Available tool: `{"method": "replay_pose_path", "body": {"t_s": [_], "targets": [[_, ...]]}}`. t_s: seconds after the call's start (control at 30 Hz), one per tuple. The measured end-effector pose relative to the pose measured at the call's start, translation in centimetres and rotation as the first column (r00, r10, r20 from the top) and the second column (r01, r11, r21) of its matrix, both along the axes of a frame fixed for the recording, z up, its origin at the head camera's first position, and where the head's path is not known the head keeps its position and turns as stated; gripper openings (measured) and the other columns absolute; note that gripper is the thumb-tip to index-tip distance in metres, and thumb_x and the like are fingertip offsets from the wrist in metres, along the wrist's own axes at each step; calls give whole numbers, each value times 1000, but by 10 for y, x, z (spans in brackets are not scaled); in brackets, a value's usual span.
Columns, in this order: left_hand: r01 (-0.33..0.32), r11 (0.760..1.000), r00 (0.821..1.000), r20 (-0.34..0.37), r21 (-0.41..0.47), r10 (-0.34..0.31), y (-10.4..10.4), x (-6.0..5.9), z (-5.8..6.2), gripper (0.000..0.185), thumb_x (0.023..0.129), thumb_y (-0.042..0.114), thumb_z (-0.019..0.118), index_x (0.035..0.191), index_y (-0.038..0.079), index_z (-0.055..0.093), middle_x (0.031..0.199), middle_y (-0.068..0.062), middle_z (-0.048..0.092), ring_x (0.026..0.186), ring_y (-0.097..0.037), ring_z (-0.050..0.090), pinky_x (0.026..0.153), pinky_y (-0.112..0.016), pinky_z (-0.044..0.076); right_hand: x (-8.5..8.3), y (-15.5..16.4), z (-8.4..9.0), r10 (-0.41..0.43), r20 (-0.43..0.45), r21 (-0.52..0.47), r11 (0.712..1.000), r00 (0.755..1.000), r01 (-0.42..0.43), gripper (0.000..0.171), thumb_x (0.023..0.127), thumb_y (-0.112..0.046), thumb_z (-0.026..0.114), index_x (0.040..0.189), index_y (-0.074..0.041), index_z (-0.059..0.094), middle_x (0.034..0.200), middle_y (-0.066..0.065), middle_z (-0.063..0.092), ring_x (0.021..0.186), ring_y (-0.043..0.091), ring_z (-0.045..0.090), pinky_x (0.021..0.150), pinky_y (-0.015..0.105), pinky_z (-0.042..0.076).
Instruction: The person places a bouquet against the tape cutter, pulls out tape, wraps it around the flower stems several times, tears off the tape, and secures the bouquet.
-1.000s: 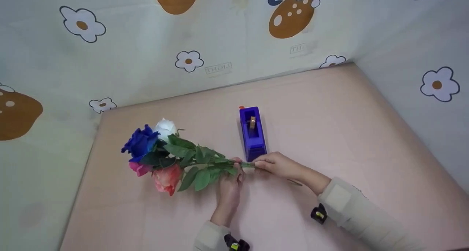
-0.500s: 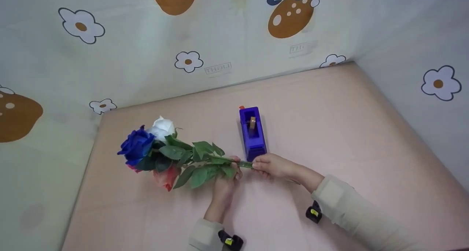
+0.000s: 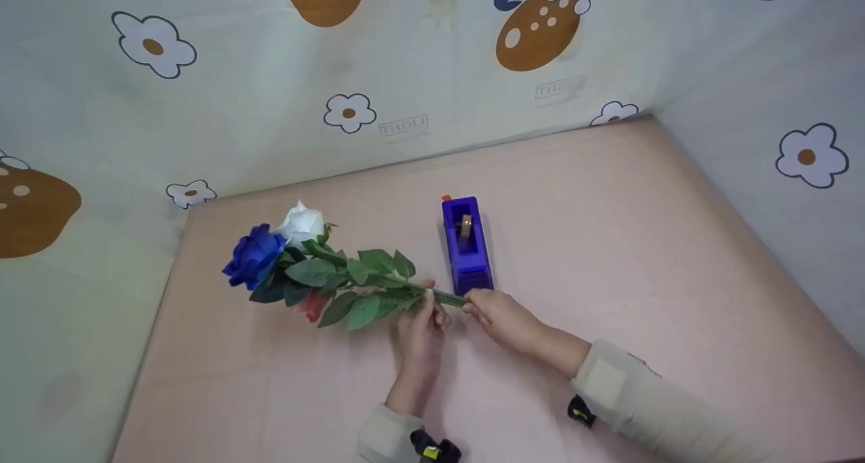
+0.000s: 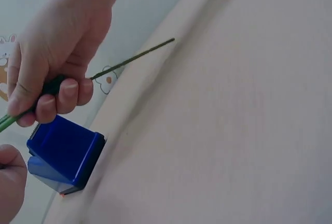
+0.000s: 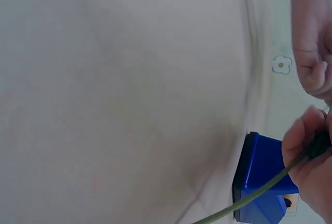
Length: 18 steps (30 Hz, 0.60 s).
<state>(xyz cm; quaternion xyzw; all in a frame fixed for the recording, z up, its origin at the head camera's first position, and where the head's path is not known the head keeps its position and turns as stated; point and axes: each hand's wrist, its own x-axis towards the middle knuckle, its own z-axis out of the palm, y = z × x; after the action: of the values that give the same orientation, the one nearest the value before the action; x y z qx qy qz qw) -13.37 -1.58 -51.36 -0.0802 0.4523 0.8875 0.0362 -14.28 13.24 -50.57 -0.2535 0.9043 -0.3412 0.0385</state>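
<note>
Left hand (image 3: 420,328) curled round the bundled stems (image 3: 446,299) of a bunch of artificial roses (image 3: 317,277), thumb and fingers closed on them just below the leaves. Right hand (image 3: 497,316) immediately beside it, on the free end of the same stems, fingers bent and pinching them; the left wrist view shows those fingers (image 4: 62,92) wrapped about the green stems, with one thin wire stem (image 4: 137,58) running out past the hand into the air. The two hands lie close together, a short length of stem showing between them. The bunch is held low over the pink table (image 3: 608,247), lying roughly level, heads pointing away from the left hand to its outer side: a blue rose (image 3: 255,257) and a white rose (image 3: 302,223) on the far edge, a coral-pink rose (image 3: 312,305) partly hidden under green leaves (image 3: 365,287) on the near edge. Just beyond the right hand's knuckles, a blue tape dispenser (image 3: 465,243) standing on the table, its near end just beside the fingers; whether it touches them, cannot tell. Roll of brownish tape (image 3: 465,226) seated in its top. Both forearms in pale sleeves (image 3: 628,395). Beyond the table, pale fabric walls (image 3: 405,78) printed with flowers and brown mushroom shapes, closing in behind and to the right hand's outer side.
</note>
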Motion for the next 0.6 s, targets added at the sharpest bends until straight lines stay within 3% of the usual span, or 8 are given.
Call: {"method": "replay_pose_path", "body": {"t_s": [0.1, 0.23, 0.43, 0.6], "targets": [[-21, 1000, 997, 79, -13, 22, 5, 2, 4, 33, 97, 15, 43, 123, -6, 43, 63, 4, 44, 54, -5, 39, 54, -18, 34, 4, -1, -4, -11, -145, 48, 999, 989, 18, 17, 96, -17, 44, 89, -3, 52, 76, 3, 56, 68, 14, 54, 60, 26, 47], [2, 990, 991, 132, -140, 17, 9, 4, 7, 42, 96, 26, 46, 120, -9, 50, 65, 5, 44, 54, -4, 39, 51, -15, 33, 7, 0, -10, -11, -299, 64, 997, 954, 32, 12, 95, -13, 46, 90, -2, 49, 78, 5, 56, 66, 15, 56, 58, 24, 48], [-9, 959, 993, 108, -285, 41, 10, 0, 10, 35, 97, 26, 44, 96, -5, 60, 58, 4, 40, 47, -5, 33, 46, -17, 28, 7, 0, -14, -5, -464, 114, 991, 886, 66, 12, 94, -12, 49, 93, 0, 47, 76, 5, 52, 60, 13, 55, 54, 22, 48], [-37, 938, 995, 74, -345, 67, 11, -3, 12, 33, 97, 23, 43, 94, -7, 59, 53, 6, 34, 45, -4, 28, 44, -17, 24, 7, -1, -15, 12, -507, 163, 983, 862, 82, 12, 91, -9, 53, 96, 0, 45, 78, 5, 50, 62, 13, 56, 56, 21, 49]]}}
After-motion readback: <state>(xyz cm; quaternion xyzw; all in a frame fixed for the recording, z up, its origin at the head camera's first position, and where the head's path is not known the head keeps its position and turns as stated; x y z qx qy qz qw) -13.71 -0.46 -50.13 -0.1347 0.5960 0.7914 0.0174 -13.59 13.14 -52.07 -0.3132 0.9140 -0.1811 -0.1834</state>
